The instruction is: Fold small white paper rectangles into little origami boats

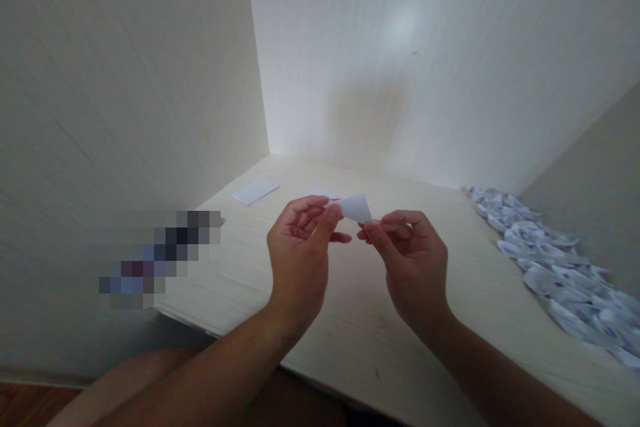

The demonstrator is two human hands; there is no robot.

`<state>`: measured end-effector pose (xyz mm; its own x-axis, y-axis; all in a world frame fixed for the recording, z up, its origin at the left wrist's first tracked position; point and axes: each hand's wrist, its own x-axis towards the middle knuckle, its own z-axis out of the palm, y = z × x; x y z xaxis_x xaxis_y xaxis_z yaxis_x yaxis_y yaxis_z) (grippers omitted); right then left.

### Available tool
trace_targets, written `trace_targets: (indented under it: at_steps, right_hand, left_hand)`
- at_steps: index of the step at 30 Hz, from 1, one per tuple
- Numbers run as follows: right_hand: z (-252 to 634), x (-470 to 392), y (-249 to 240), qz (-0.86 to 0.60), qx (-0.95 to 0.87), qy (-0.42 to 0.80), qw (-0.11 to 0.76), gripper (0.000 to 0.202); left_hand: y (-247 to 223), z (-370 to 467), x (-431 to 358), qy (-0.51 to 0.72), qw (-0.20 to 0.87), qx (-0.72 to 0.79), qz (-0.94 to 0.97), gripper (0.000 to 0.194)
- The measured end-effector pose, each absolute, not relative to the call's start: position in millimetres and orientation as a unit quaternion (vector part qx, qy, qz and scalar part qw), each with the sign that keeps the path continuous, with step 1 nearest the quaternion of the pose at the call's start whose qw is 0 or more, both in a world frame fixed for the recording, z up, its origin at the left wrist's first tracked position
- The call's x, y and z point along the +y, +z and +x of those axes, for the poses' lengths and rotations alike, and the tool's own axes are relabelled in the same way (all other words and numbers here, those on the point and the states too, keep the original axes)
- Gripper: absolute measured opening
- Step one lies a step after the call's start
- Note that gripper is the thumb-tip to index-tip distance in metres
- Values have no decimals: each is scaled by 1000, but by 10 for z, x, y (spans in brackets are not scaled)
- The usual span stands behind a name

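A small white piece of paper (355, 206), shaped like a triangle, is held up over the table between both hands. My left hand (303, 247) pinches its left corner between thumb and fingers. At the lower right corner, the thumb and fingers of my right hand (415, 253) grip the same paper. Behind the hands, another white sheet (320, 192) lies flat, partly covered by my left fingers. Further left on the table rests a stack of white paper (255, 191).
Many folded white paper pieces (560, 260) lie heaped along the right side of the pale table (360, 320). Walls enclose the table at the left (150, 80) and back (320, 67). A blurred-out patch (165, 253) covers something at the left edge.
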<state>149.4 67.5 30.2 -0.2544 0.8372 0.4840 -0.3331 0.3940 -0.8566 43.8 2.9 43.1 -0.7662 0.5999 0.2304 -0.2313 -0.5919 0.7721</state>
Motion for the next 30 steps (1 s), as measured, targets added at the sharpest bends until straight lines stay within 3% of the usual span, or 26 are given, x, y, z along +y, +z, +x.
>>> trace_targets:
  at_steps: [12, 30]
  right_hand:
    - [1482, 728, 274, -204, -569, 540, 585, 23]
    - [1504, 781, 309, -197, -620, 471, 596, 22]
  left_hand:
    - [420, 423, 165, 870, 236, 346, 259, 25]
    - [410, 158, 88, 810, 366, 329, 318, 16]
